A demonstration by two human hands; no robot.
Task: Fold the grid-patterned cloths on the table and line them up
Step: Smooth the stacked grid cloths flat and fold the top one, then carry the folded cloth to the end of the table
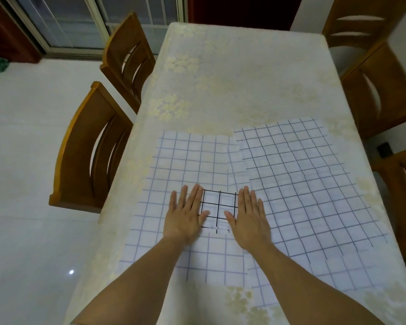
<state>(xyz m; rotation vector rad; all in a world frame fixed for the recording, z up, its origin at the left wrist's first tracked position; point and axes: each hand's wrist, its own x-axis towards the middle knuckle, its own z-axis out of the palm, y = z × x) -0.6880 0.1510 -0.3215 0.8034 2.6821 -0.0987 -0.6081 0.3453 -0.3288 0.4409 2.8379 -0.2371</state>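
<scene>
So both hands are palm-down near the front of the table point(244, 78). The left hand point(185, 216) and right hand point(250, 218) sit on either side of a small black-grid cloth point(218, 207), a compact square, each covering 1 side edge, thumbs angled in onto it. Fingers on both are straight and close together, nothing pinched. The square lies on 2 big spread-out cloths, the left blue-grid cloth point(178, 160) and the right blue-grid cloth point(302, 184), about where they meet. Wooden chairs point(89, 148) stand along both sides.
</scene>
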